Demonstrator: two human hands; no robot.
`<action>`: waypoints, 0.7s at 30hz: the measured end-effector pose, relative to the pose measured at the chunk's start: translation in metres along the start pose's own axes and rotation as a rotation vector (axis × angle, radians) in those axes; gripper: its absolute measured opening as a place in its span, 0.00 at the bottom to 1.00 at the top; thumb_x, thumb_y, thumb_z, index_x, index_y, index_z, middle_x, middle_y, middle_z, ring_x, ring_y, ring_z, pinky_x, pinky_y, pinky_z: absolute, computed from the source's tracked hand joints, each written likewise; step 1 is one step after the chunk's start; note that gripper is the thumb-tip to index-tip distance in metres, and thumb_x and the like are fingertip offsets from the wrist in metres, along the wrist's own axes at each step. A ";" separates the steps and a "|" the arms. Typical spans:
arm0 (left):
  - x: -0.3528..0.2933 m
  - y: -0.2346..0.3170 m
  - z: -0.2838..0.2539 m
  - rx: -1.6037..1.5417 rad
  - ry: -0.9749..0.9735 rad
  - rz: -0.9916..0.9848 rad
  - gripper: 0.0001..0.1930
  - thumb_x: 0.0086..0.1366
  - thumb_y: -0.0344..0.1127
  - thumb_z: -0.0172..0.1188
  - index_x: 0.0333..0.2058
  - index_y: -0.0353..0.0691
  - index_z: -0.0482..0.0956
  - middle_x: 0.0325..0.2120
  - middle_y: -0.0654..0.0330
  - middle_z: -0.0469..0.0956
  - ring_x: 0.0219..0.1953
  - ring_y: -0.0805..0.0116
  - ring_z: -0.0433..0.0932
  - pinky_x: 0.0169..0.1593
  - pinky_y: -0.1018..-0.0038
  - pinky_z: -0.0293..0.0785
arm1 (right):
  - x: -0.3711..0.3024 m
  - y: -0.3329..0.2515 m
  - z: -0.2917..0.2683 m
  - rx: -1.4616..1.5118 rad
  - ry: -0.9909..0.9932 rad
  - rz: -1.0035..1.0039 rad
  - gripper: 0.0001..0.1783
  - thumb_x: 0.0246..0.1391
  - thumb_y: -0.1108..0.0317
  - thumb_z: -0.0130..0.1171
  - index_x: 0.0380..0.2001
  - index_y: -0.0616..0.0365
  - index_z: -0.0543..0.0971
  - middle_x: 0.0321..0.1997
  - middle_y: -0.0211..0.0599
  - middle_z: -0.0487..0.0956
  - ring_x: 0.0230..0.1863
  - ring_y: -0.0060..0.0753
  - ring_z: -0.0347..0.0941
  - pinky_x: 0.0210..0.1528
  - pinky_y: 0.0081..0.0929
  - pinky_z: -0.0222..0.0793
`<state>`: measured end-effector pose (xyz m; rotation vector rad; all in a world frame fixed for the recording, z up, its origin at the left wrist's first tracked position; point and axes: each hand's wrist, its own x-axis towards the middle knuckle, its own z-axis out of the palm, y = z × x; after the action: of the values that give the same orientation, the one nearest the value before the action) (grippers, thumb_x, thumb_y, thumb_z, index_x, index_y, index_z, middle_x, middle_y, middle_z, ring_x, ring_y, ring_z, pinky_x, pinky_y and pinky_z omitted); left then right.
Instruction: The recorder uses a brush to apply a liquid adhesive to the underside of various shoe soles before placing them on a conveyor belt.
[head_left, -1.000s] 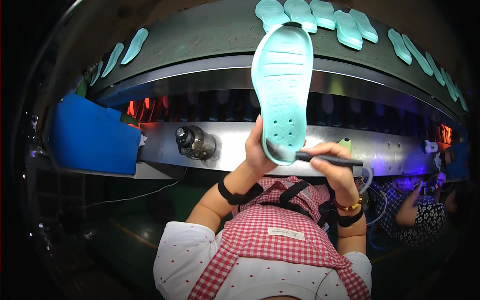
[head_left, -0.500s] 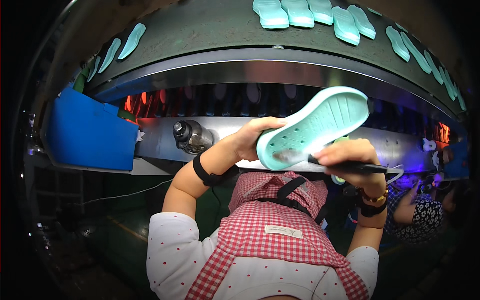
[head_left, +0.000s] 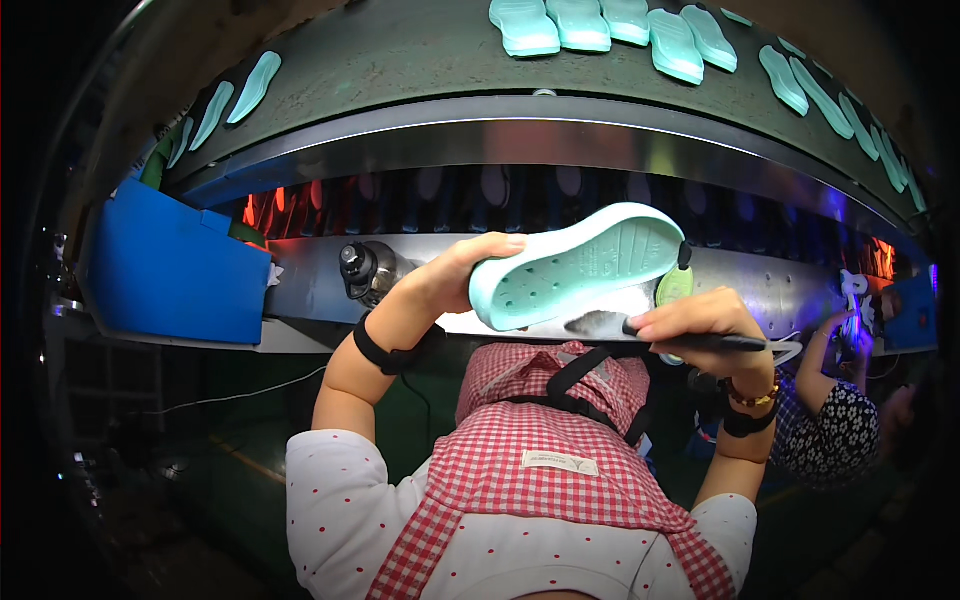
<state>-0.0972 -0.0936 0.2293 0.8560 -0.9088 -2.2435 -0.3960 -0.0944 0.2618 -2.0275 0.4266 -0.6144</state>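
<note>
A mint-green shoe sole (head_left: 592, 262) is tilted above the metal ledge. My left hand (head_left: 468, 268) grips its left end, the thumb lying over the rim. The face turned up shows small holes at that end and ribs toward the other. My right hand (head_left: 708, 316) is closed around the black handle of a brush (head_left: 598, 322). The greyish bristles point left, just below the sole's lower edge and seemingly apart from it. Behind the brush, partly covered by the sole and my right hand, is a light green rounded thing (head_left: 676, 284) whose kind I cannot make out.
A dark bottle (head_left: 372, 270) stands on the metal ledge (head_left: 310, 290), left of my forearm. Several mint soles (head_left: 580, 24) lie on the dark conveyor belt (head_left: 400, 60) beyond a metal rail. A blue box (head_left: 180, 270) borders the left side. Another person (head_left: 830, 425) works at the right.
The sole has shifted left and turned to lie flatter, its right end lower. The brush, formerly blurred against the sole's left end, is now below the edge. My left hand moved left with the sole.
</note>
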 end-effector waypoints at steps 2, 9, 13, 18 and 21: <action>-0.005 0.004 0.002 -0.004 -0.020 0.004 0.32 0.54 0.48 0.51 0.52 0.30 0.62 0.40 0.47 0.72 0.36 0.60 0.76 0.37 0.64 0.76 | 0.002 0.000 0.003 -0.011 0.289 0.042 0.13 0.37 0.83 0.59 0.31 0.63 0.78 0.36 0.43 0.78 0.39 0.34 0.76 0.42 0.25 0.71; -0.012 0.002 -0.017 -0.320 0.084 0.146 0.33 0.60 0.60 0.38 0.48 0.34 0.68 0.43 0.50 0.72 0.39 0.61 0.76 0.41 0.66 0.74 | -0.004 -0.009 0.019 -0.043 0.159 -0.078 0.13 0.35 0.79 0.63 0.30 0.60 0.79 0.33 0.40 0.79 0.31 0.29 0.76 0.32 0.22 0.69; 0.032 -0.039 -0.005 -0.632 -0.151 0.451 0.43 0.55 0.70 0.31 0.55 0.36 0.58 0.51 0.47 0.64 0.50 0.54 0.67 0.53 0.56 0.62 | 0.002 -0.019 0.035 0.043 0.487 -0.038 0.12 0.34 0.78 0.62 0.29 0.59 0.80 0.26 0.37 0.79 0.26 0.26 0.73 0.28 0.19 0.65; 0.047 -0.070 0.008 -0.611 -0.056 0.428 0.48 0.50 0.76 0.24 0.53 0.38 0.59 0.44 0.46 0.69 0.46 0.50 0.69 0.51 0.54 0.64 | 0.019 0.031 0.058 0.122 0.507 0.183 0.09 0.39 0.77 0.61 0.29 0.63 0.79 0.24 0.37 0.77 0.24 0.23 0.70 0.28 0.18 0.63; 0.044 -0.075 0.015 -0.586 0.030 0.484 0.46 0.51 0.76 0.25 0.51 0.38 0.62 0.41 0.48 0.70 0.44 0.52 0.70 0.50 0.56 0.66 | 0.032 0.019 0.073 -0.087 0.556 0.046 0.09 0.38 0.76 0.61 0.28 0.61 0.79 0.24 0.38 0.77 0.25 0.28 0.72 0.28 0.21 0.65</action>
<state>-0.1553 -0.0726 0.1668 0.3490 -0.3466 -1.8965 -0.3286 -0.0702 0.2222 -1.9009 0.8347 -1.1516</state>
